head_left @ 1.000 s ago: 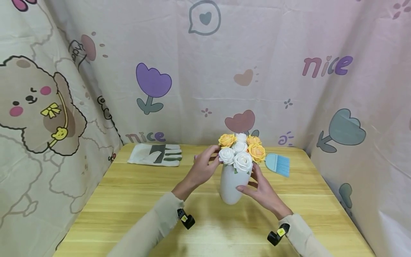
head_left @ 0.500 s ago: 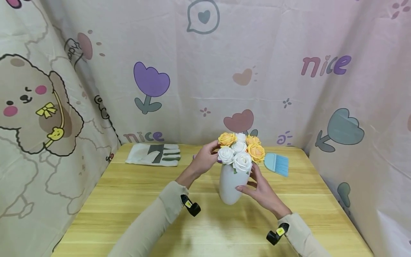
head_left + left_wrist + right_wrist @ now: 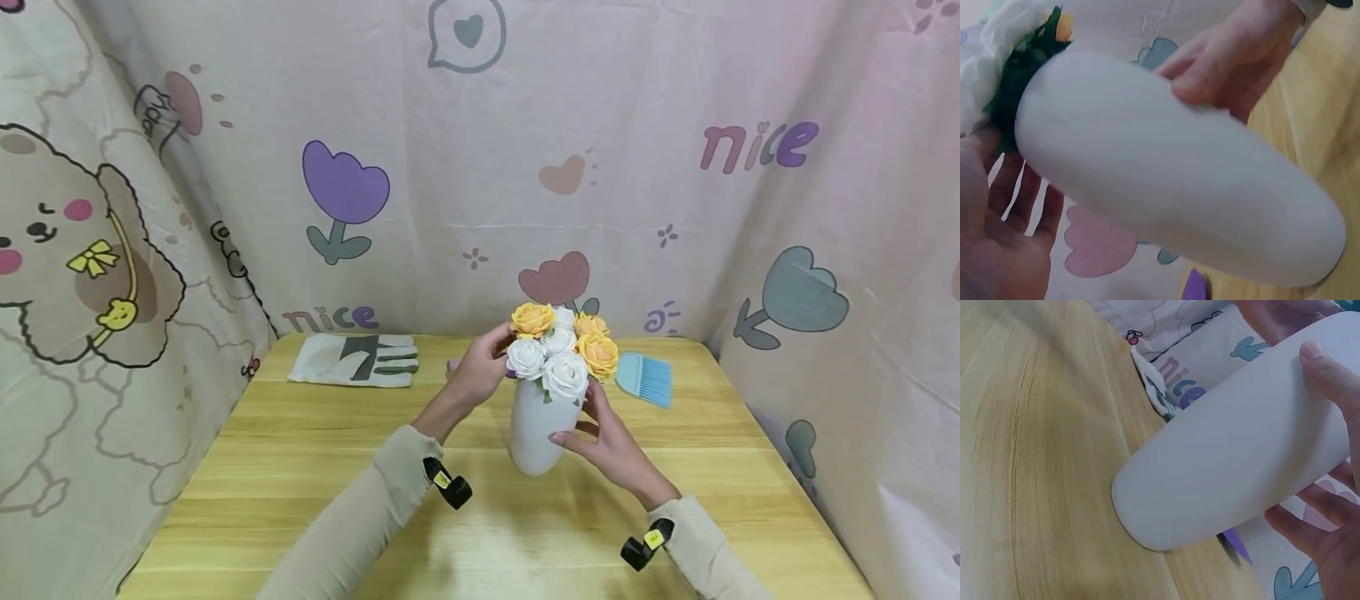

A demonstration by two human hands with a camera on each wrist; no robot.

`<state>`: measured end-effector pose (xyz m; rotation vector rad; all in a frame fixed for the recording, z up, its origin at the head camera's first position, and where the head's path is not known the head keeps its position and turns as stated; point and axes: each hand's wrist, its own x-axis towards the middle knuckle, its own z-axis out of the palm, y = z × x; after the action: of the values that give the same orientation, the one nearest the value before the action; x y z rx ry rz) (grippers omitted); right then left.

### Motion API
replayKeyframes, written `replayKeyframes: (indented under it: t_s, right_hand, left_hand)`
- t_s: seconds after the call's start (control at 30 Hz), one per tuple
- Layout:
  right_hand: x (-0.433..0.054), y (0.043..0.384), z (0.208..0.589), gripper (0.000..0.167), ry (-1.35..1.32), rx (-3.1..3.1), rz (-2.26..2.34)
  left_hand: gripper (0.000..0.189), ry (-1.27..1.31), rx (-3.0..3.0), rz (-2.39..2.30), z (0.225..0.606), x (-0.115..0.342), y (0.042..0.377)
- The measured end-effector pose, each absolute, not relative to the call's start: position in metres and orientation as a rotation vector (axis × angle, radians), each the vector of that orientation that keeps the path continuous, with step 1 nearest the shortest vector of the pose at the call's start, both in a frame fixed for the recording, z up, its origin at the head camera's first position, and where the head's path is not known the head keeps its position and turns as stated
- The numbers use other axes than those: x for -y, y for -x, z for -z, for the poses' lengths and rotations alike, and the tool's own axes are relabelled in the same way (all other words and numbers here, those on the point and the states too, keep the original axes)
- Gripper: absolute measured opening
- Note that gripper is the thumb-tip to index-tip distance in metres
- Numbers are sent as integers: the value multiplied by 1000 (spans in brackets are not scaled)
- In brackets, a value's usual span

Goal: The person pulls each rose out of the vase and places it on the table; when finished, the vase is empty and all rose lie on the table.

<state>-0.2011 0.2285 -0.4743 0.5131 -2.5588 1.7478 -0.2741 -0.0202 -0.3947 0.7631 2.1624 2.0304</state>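
A tall white vase [image 3: 534,433] stands on the wooden table, filled with white roses [image 3: 564,375] and yellow roses [image 3: 597,356]. My right hand [image 3: 611,446] grips the vase from the right, thumb across the front and fingers round the far side. At the left of the bouquet, my left hand [image 3: 480,371] touches the blossoms beside a yellow rose [image 3: 533,320]. Its fingertips are partly hidden behind the flowers. In the left wrist view, the fingers of the left hand [image 3: 1004,244] lie extended by the green leaves [image 3: 1025,69] at the vase's mouth.
A white and grey glove [image 3: 352,360] lies at the table's back left. Behind the vase on the right is a light blue brush head [image 3: 645,379]. A purple pointed object [image 3: 1195,286] lies behind the vase, mostly hidden. Printed curtains [image 3: 450,167] enclose the table.
The left yellow rose has shifted slightly to the right against its neighbours. My left hand has moved a little to the right along the bouquet. The right hand keeps its hold on the vase.
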Motion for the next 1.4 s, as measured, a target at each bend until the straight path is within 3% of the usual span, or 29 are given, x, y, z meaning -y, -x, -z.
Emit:
replayKeyframes:
  t_s: [0.43, 0.67, 1.03, 1.4]
  right_hand:
    - [-227, 201, 475, 102, -508, 2575, -1754]
    - [-226, 199, 475, 99, -502, 2567, -1760]
    - [-224, 197, 475, 98, -513, 2540, -1772]
    - [-224, 198, 477, 96, -500, 2554, -1755]
  left_hand:
    - [56, -839, -2025, -2213, 369, 24, 280]
    - [40, -856, -1996, -2437, 350, 22, 277]
    - [24, -961, -2049, -2422, 353, 21, 273]
    - [36, -989, -2020, -2635, 334, 23, 275]
